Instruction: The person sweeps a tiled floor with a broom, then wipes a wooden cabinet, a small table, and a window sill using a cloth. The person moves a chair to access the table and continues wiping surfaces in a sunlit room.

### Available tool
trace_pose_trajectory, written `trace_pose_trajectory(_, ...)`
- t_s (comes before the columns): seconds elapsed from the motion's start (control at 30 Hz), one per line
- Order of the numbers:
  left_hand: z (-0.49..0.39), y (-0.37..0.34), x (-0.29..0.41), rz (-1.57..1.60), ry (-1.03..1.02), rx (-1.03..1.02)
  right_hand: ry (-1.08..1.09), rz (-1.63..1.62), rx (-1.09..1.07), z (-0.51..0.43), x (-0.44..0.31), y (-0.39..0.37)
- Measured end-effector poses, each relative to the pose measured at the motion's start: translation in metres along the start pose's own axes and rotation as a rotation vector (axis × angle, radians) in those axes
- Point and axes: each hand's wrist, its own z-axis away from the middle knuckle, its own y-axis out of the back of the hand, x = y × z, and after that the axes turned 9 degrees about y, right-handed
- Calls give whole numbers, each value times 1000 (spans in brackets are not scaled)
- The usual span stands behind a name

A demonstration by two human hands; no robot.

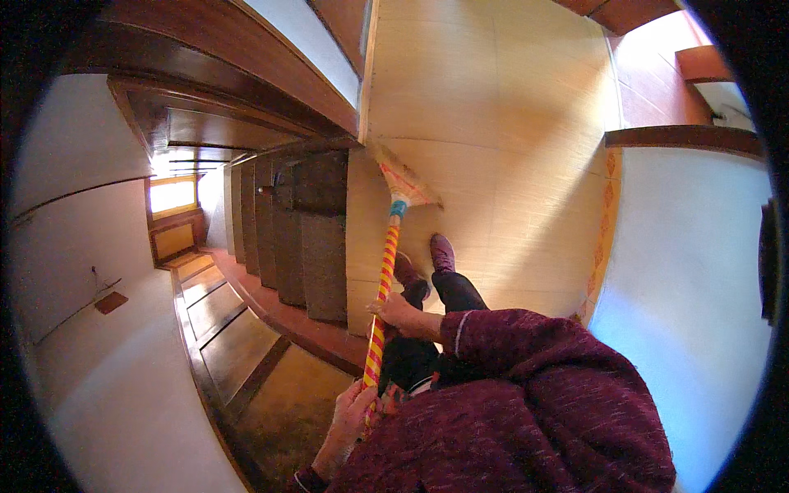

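Observation:
A broom with a red-and-yellow striped handle (388, 262) runs slantwise before me. Low on the left, my left hand (352, 408) is wrapped around the handle near its upper end. Further down the shaft, my right hand (399, 315) grips it too. A turquoise band sits where the shaft meets the fan-shaped broom head (408, 187). The bristles are spread against the tan floor (493, 148), close to the corner of a wooden door frame (363, 80). My two shoes (442, 252) stand just behind the broom head.
A dark staircase (320, 259) drops away at my left, beside the floor's edge. Wooden panelling (228, 345) follows the stairs along a white wall (111, 370). Another white wall (684, 265) stands at my right, with a patterned border strip (607, 203) at its foot.

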Motion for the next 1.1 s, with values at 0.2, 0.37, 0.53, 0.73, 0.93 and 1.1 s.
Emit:
trace_pose_trajectory(0.2, -36, 7, 11, -131, -111, -67, -41, -196, 129, 6, -29, 33)
trace_pose_trajectory(0.37, -72, 18, 36, 55, 77, -224, 409, 398, 213, -54, -1, 52)
trace_pose_trajectory(0.53, -54, 70, 26, 119, 112, -226, 404, 857, 169, -80, 27, -2)
trace_pose_trajectory(0.73, -26, 134, 6, -536, -529, -65, 334, 507, 225, -66, 23, -87)
trace_pose_trajectory(0.93, 6, 169, 45, -526, -22, -65, -85, -340, 232, -28, -32, -126)
trace_pose_trajectory(1.1, -12, 195, 114, -418, 166, -177, -5, -719, 291, -47, -56, -135)
